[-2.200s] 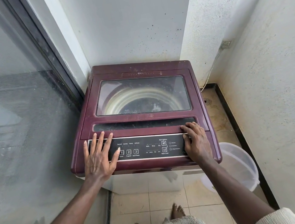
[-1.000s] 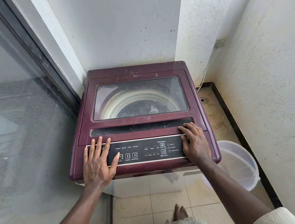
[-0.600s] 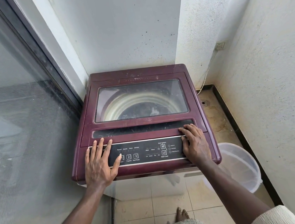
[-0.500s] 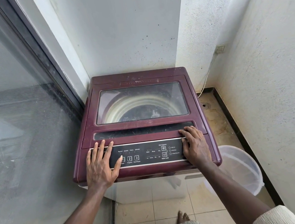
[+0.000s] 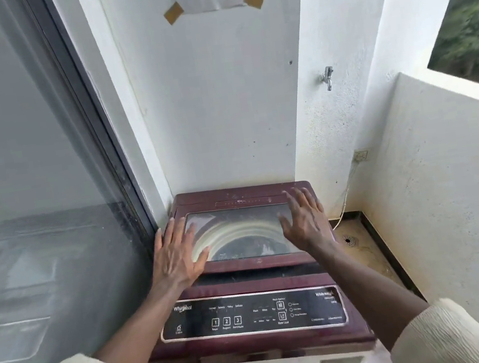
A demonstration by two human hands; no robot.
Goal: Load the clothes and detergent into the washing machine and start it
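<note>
On top of the washing machine (image 5: 247, 275), both hands lie flat w/ fingers spread on the shut glass lid (image 5: 239, 232): left hand (image 5: 175, 256) at lid's left edge, right hand (image 5: 305, 221) at its right edge. Control panel (image 5: 252, 315) sits along machine's front edge, untouched.

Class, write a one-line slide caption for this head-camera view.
Both open hands, left hand and right hand, spread above the closed glass lid of a maroon washing machine.

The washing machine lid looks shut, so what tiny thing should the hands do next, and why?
Probably lift the dark red glass-windowed lid. It lies closed, and both the left hand and right hand are spread flat and empty over it, so nothing can go into the drum until it opens.
</note>
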